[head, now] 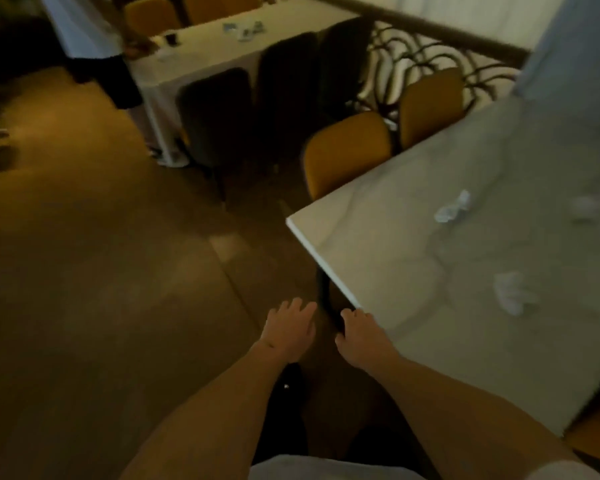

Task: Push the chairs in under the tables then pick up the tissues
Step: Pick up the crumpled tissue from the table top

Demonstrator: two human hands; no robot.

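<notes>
Both hands empty: left hand fingers spread, right hand loosely curled at table edge. Tissues on tabletop, far right of fingers.

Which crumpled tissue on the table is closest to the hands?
The crumpled white tissue by the near edge of the white table lies nearest the right hand; the other two sit farther back.

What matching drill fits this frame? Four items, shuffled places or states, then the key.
Items:
1. left hand
2. right hand
3. crumpled tissue
4. mustard chair

Places/states:
A. lying on the near tabletop
B. at that table's edge, near its dark leg
C. over the floor, fingers spread, holding nothing
D. at the table's far side, backrest against the edge

Pairs: 1-C, 2-B, 3-A, 4-D
</notes>
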